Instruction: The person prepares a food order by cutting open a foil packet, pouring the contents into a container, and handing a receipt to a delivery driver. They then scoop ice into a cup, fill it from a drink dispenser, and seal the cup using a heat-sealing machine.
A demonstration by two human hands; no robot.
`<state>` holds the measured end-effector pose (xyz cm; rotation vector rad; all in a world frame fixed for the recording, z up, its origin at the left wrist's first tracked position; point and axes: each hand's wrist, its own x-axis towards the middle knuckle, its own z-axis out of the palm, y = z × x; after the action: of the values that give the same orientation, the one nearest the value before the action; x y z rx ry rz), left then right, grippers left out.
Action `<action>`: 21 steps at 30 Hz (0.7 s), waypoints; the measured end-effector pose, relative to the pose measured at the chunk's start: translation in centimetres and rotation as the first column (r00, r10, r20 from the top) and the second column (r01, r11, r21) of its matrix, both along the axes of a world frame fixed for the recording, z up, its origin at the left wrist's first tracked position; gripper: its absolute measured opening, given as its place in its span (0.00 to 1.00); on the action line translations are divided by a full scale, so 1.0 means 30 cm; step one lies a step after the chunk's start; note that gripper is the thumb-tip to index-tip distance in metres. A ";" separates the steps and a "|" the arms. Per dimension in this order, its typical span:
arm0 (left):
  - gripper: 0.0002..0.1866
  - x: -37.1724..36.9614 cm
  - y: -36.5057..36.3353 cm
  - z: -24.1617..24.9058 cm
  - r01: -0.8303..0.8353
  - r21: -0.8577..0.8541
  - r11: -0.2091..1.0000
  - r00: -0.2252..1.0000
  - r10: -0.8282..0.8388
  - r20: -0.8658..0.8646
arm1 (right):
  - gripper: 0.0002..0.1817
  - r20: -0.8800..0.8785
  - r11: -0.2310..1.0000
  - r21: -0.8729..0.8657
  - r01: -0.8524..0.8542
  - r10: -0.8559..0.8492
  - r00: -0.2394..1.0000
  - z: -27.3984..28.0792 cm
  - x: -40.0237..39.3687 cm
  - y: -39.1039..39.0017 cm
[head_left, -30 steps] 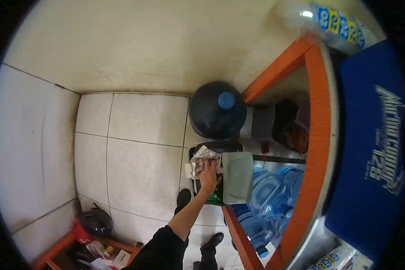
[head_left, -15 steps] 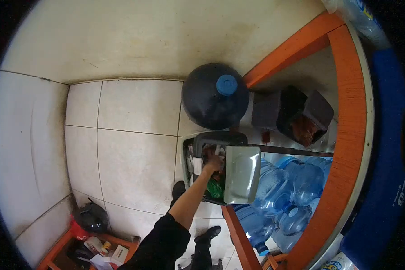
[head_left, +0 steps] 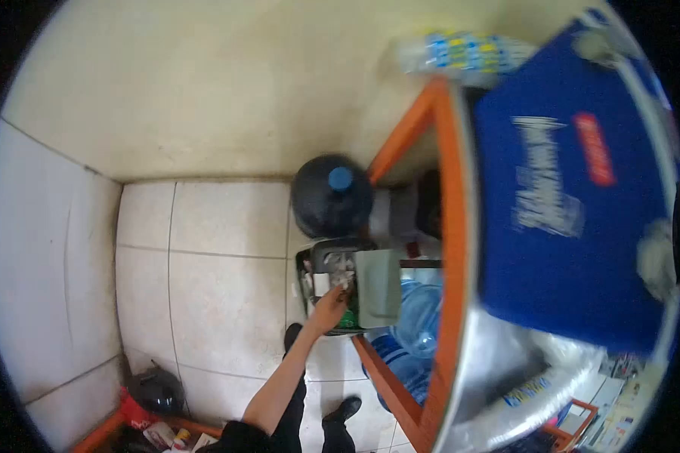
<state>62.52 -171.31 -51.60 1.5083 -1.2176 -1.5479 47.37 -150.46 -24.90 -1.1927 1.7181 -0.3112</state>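
Head view. One hand (head_left: 331, 302) is in view, at the end of a bare forearm that comes up from a dark sleeve at the bottom of the frame; which of the person's two hands it is cannot be told with certainty, though it appears to be the left. The hand reaches into the open top of a small dark waste bin (head_left: 313, 253) standing on the tiled floor (head_left: 219, 287). Its fingertips are at a crumpled silvery wrapper (head_left: 341, 266) lying inside the bin, just beyond the hand. Whether the fingers are closed on the wrapper or merely touching it cannot be told; the picture is small and blurred at that point. The other hand is not visible.

Immediately to the right of the hand, the bin's grey-green lid (head_left: 378, 287) stands raised. A patch of green refuse (head_left: 347, 320) shows in the bin beside the wrist. Beyond the hand, a dark water jug with a blue cap (head_left: 331, 198) stands against the wall. To the right of the hand and lower, clear blue water bottles (head_left: 414, 321) sit under an orange-framed counter (head_left: 449, 226). Below the forearm, the person's dark shoes (head_left: 341, 410) rest on the tiles.
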 end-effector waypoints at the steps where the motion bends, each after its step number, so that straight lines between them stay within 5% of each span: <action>1: 0.27 0.035 0.071 0.130 -0.065 0.075 0.995 0.968 0.081 -0.239 | 0.14 0.011 0.999 -0.046 0.001 0.000 1.000 0.035 -0.007 0.023; 2: 0.26 0.075 0.117 0.382 -0.083 0.046 0.995 0.966 0.092 -0.241 | 0.14 0.023 0.996 -0.092 0.002 0.001 1.000 0.072 -0.014 0.049; 6: 0.25 0.099 0.461 0.877 -0.326 0.105 0.940 0.932 0.338 -0.129 | 0.13 0.088 0.937 -0.350 -0.018 0.052 0.995 0.268 -0.084 0.194; 9: 0.24 -0.027 0.706 1.217 -0.471 -0.236 0.850 0.864 0.392 -0.316 | 0.13 0.207 0.829 -0.559 0.014 0.124 0.970 0.399 -0.193 0.377; 10: 0.23 -0.095 0.800 1.277 -0.441 -0.366 0.819 0.889 0.344 -0.302 | 0.14 0.411 0.836 -0.539 0.097 0.160 0.898 0.463 -0.219 0.392; 11: 0.24 -0.162 0.888 1.332 -0.403 -0.481 0.778 0.913 0.306 -0.270 | 0.18 0.263 0.469 -0.840 0.272 -0.085 0.961 0.562 -0.228 0.435; 12: 0.25 -0.247 0.988 1.397 -0.285 -0.484 0.827 0.942 0.148 -0.302 | 0.20 0.224 0.303 -0.925 0.228 -0.050 0.973 0.598 -0.281 0.499; 13: 0.25 -0.352 1.081 1.452 -0.159 -0.494 0.855 0.942 -0.018 -0.335 | 0.12 0.029 0.098 -0.994 0.041 -0.122 0.992 0.869 -0.295 0.468; 14: 0.35 -0.454 1.155 1.464 0.095 -0.454 0.886 0.913 -0.259 -0.314 | 0.15 0.028 0.096 -0.995 0.026 0.023 0.999 0.803 -0.338 0.557; 15: 0.39 -0.575 1.244 1.554 0.165 -0.039 0.985 0.764 -0.153 -0.626 | 0.22 0.022 0.084 -0.996 0.008 0.158 0.987 0.732 -0.382 0.635; 16: 0.40 -0.625 1.292 1.599 0.187 0.001 0.982 0.640 -0.121 -0.758 | 0.26 -0.265 0.313 -0.890 -0.333 0.239 0.934 0.781 -0.422 0.695; 18: 0.45 -0.727 1.383 1.687 0.266 0.091 0.960 0.349 -0.007 -0.937 | 0.28 -0.242 0.458 -0.865 -0.203 -0.026 0.970 0.730 -0.534 0.809; 19: 0.48 -0.763 1.381 1.767 0.175 0.174 0.969 0.312 0.113 -0.943 | 0.29 -0.248 0.516 -0.847 -0.130 -0.167 0.954 0.698 -0.595 0.844; 20: 0.46 -0.777 1.400 1.780 0.120 -0.157 0.980 0.485 -0.196 -0.852 | 0.32 0.107 0.656 -0.709 0.260 -0.263 0.959 0.674 -0.644 0.866; 21: 0.44 -0.789 1.425 1.775 0.132 -0.475 0.870 0.631 -0.443 -0.637 | 0.34 0.416 0.705 -0.410 0.579 -0.421 0.806 0.654 -0.693 0.908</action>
<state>38.85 -128.56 1.66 0.3237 -1.1908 -1.7297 26.57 -123.21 -5.28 -0.9348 1.7144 -1.3110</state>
